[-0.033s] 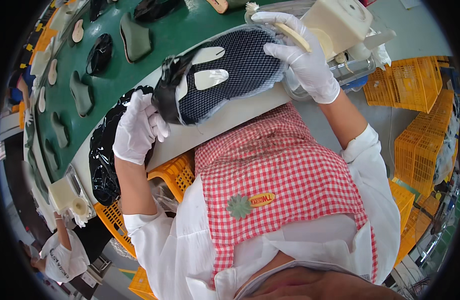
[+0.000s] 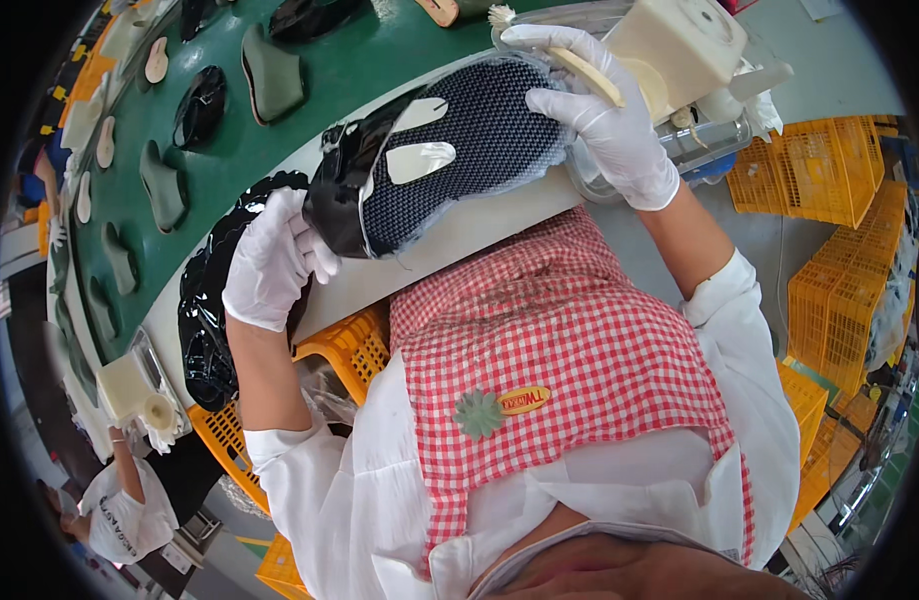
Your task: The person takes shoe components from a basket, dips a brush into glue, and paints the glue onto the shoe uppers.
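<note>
A shoe upper (image 2: 479, 130) lies in front of me, with dark blue-grey woven cloth, frayed edges, pale patches and a shiny black part at its left end. My left hand (image 2: 272, 260) is closed on the edge of that black part. My right hand (image 2: 619, 130) holds a brush (image 2: 587, 76) by its flat cream handle, with white bristles beyond the fingers. Its thumb rests at the upper's right end. Beside my left hand lies a pile of shiny black uppers (image 2: 207, 320).
Green shoe lasts (image 2: 272, 75), black shoe pieces (image 2: 199, 107) and insoles (image 2: 156, 60) stand on the green belt (image 2: 229, 150). A cream container (image 2: 679, 45) sits at the right. Yellow crates (image 2: 814, 165) stand beside and below the bench. Another person (image 2: 129, 510) is at the lower left.
The black part of the upper has turned from crumpled to smoother and flatter at the left end. My left hand has shifted very slightly; my right hand is almost unmoved.
</note>
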The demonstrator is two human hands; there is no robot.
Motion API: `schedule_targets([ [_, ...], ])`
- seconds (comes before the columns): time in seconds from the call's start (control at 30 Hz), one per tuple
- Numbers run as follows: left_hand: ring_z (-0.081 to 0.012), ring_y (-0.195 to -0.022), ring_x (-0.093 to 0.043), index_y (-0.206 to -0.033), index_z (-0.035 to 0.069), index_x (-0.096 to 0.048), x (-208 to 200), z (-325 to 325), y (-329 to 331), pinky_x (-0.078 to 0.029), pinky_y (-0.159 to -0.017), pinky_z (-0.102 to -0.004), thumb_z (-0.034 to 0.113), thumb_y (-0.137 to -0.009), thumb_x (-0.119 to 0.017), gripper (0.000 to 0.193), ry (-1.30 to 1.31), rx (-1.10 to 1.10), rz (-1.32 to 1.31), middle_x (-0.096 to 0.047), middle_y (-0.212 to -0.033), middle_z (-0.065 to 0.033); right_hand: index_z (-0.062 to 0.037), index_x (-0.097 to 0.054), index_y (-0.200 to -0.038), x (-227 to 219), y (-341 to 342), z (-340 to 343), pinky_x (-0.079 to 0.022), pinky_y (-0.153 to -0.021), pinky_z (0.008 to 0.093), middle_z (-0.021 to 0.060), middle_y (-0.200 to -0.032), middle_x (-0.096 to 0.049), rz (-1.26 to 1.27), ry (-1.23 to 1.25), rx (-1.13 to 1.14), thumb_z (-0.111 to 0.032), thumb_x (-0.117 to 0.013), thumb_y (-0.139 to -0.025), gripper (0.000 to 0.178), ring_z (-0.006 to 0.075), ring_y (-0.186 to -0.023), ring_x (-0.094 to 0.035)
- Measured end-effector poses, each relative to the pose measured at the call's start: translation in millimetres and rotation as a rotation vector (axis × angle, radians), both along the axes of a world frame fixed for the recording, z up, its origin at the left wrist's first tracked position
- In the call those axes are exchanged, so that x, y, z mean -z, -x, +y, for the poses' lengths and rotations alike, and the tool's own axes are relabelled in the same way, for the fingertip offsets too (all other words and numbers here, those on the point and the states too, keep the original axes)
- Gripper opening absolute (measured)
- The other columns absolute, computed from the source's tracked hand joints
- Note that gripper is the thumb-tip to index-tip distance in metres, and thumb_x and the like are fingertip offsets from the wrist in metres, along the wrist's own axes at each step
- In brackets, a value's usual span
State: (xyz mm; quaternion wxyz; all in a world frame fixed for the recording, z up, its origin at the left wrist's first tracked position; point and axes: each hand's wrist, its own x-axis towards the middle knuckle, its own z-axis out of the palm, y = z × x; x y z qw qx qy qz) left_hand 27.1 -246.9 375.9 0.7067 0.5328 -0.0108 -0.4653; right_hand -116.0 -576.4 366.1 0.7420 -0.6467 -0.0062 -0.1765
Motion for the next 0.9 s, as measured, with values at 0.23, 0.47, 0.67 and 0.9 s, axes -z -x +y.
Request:
schedule_targets([
  [0.23,-0.0263,-0.056,-0.066,-0.114,0.005,-0.065,-41.5,46.7,-32.4,-0.050,-0.047,-0.0321,0.008,-0.093,-0.061,0.022,0.037,-0.104,-0.226,-0.069,-0.078,-0.0114,-0.0011,-0.053,-0.130,-26.1,-10.6,11.9,-0.046,-0.099,0.0312,0.0117,-0.121,-0.062,-0.025,0.150,0.124,-0.002,-0.063,-0.087,0.044,0.0175,-0.109,-0.060],
  [0.47,-0.0242,-0.076,-0.069,-0.110,0.001,-0.061,-97.5,101.7,-91.8,-0.055,-0.064,-0.0312,0.013,-0.093,-0.062,0.021,-0.058,-0.407,-0.548,-0.068,-0.089,-0.0094,-0.0014,-0.056,-0.127,-34.5,26.6,14.1,-0.046,-0.095,0.0278,0.0081,-0.116,-0.063,0.012,0.387,0.314,-0.006,-0.060,-0.093,0.035,0.0149,-0.103,-0.061],
  [0.67,-0.0262,-0.072,-0.070,-0.110,0.003,-0.065,-100.0,184.8,-189.9,-0.056,-0.060,-0.0291,0.016,-0.090,-0.069,0.024,-0.212,-0.853,-0.726,-0.070,-0.095,-0.0121,-0.0014,-0.055,-0.128,-46.0,39.6,23.9,-0.043,-0.099,0.0300,0.0080,-0.120,-0.061,-0.003,0.346,0.281,-0.007,-0.059,-0.095,0.035,0.0158,-0.110,-0.058],
  [0.9,-0.0169,-0.063,-0.064,-0.107,0.004,-0.071,-36.1,277.2,-304.4,-0.049,-0.052,-0.0269,0.021,-0.087,-0.072,0.026,-0.441,-1.109,-0.782,-0.069,-0.092,-0.0088,-0.0021,-0.054,-0.129,-56.2,41.2,26.3,-0.042,-0.101,0.0301,0.0074,-0.122,-0.059,0.117,0.339,0.289,-0.008,-0.058,-0.095,0.034,0.0162,-0.113,-0.057],
])
